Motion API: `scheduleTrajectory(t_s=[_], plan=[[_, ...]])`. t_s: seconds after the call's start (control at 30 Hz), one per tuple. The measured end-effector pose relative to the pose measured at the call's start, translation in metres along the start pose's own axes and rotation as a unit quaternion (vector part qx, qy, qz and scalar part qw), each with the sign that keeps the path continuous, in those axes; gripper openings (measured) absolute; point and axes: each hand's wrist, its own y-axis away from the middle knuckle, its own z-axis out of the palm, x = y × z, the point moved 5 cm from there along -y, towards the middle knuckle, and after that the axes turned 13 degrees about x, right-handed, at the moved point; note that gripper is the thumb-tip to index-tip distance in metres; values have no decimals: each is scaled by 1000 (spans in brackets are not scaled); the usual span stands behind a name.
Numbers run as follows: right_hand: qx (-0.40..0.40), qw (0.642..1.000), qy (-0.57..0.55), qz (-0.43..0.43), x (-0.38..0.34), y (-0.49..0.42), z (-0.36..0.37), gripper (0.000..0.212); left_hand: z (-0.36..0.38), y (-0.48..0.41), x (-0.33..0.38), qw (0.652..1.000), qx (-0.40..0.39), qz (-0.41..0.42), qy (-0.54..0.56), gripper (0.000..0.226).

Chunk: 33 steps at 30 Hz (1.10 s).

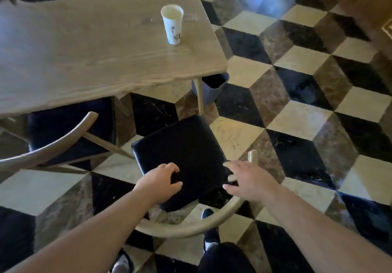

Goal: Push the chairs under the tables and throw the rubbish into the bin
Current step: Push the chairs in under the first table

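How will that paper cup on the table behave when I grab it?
The paper cup is tall and narrow-based, so it may tip if nudged. It looks thin-walled, so probably light and crushable. Whether liquid remains inside is unclear; lift it upright.

We can't read any text here. The paper cup (172,24) on the far table has a print, but it's too blurry for us.

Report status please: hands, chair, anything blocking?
Left hand and right hand open, over pulled-out chair. Paper cup on table; bin beside table leg. Path appears unblocked.
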Motion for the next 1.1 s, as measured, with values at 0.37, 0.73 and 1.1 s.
scheduleTrajectory(t_s=[0.37,0.73,1.1], plan=[[-110,978,58,-165,8,8,61,80,112,53,-16,984,-160,-83,-5,37],[-183,916,223,-277,-15,5,80,16,144,67,-6,965,-175,81,-179,22],[-103,940,151,-288,-64,-30,62,14,67,34,-46,957,-117,116,-240,21]])
